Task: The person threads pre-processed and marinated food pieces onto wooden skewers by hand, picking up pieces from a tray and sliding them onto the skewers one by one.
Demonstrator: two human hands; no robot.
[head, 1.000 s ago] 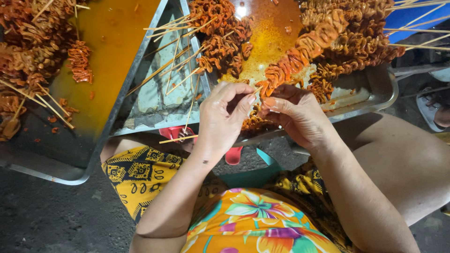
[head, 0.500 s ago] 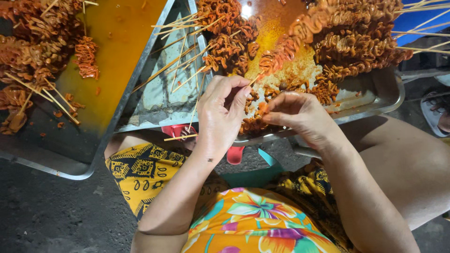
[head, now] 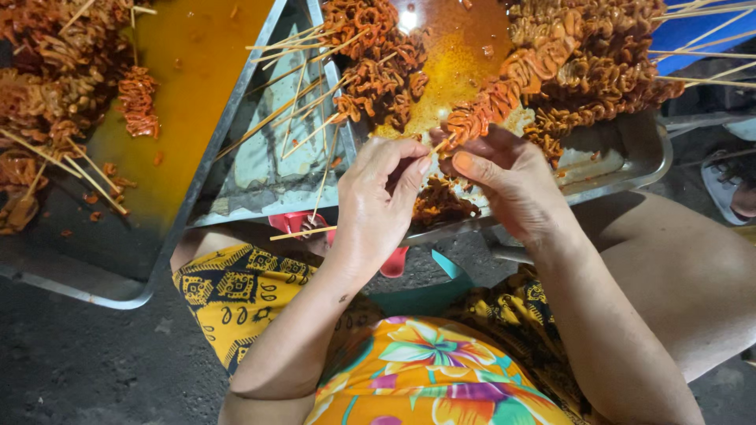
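While both hands grip it, the skewer (head: 504, 90) hangs over the tray (head: 630, 161).
Left hand (head: 378, 197) pinches the stick end, right hand (head: 504, 177) the meat; oily fingers could slip, and the point could prick.

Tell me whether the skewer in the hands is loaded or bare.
Loaded: orange coiled meat covers the skewer; only its end shows bare between the left hand and right hand.

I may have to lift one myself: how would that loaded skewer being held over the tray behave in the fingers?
The loaded skewer is probably slippery, since its coiled meat looks oily. It seems top-heavy and apt to sag from the thin stick that the left hand and right hand hold.
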